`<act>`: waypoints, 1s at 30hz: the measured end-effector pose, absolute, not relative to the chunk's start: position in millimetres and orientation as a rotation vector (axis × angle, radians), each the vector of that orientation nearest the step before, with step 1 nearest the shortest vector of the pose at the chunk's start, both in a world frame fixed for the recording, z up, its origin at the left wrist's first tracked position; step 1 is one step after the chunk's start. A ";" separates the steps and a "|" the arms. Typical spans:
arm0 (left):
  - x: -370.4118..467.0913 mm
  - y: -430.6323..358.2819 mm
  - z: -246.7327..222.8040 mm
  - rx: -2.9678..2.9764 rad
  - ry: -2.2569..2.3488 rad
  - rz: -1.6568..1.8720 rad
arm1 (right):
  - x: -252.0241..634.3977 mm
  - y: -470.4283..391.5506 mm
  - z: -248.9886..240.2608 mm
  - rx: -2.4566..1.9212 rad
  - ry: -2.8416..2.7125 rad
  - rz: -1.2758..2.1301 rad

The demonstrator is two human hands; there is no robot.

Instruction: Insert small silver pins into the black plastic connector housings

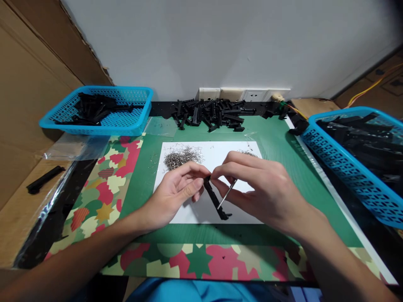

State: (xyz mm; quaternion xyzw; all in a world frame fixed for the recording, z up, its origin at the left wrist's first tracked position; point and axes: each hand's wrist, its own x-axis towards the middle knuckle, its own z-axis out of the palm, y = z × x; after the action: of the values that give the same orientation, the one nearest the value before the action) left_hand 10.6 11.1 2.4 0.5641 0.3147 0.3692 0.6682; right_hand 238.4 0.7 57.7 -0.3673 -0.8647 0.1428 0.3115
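Over the white sheet (189, 214), my left hand (178, 191) pinches the upper end of a narrow black plastic part (215, 199) between thumb and fingers. The part slants down to the right, with a small hooked tip at its lower end. My right hand (261, 184) holds a thin metal rod (227, 193), whose tip is at the part's lower half. The right fingertips are close to the part's upper end; whether they pinch a small piece there is too small to tell. A pile of small metal springs or clips (182, 158) lies behind my left hand.
Black parts are heaped at the back (214, 113). Blue baskets with black parts stand at the left (143, 119) and right (355, 167). One black part (44, 179) lies on cardboard at the far left. Wall sockets (253, 95) are behind the heap.
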 end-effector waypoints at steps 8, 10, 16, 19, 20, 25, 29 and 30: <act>14.1 11.0 1.4 1.219 0.697 0.889 | 239.3 2.1 53.4 -0.925 -2.231 0.463; 13.7 10.6 0.4 1.214 0.689 0.906 | 238.8 2.4 53.4 -0.893 -2.181 0.540; 11.6 6.0 1.4 1.287 0.738 1.012 | 237.2 1.0 61.1 -0.833 -2.070 0.743; 11.5 2.7 3.6 1.358 0.750 1.073 | 237.7 0.4 63.0 -0.855 -1.972 0.795; 11.3 1.9 4.2 1.401 0.762 1.093 | 238.1 0.4 62.9 -0.880 -1.948 0.801; 8.4 1.3 5.8 1.721 0.816 1.230 | 239.3 0.9 61.8 -1.011 -1.905 0.742; 6.4 3.4 7.3 1.972 0.750 1.345 | 237.7 1.2 63.2 -1.036 -1.964 0.637; 6.0 3.7 7.6 2.018 0.737 1.356 | 237.0 1.2 63.5 -1.024 -1.993 0.611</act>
State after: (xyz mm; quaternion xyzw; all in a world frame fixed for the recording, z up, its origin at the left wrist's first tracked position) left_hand 6.0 3.7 7.6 0.7587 0.2770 0.5099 0.2962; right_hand 237.0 1.2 63.5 -0.4043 -0.7872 0.2414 0.3982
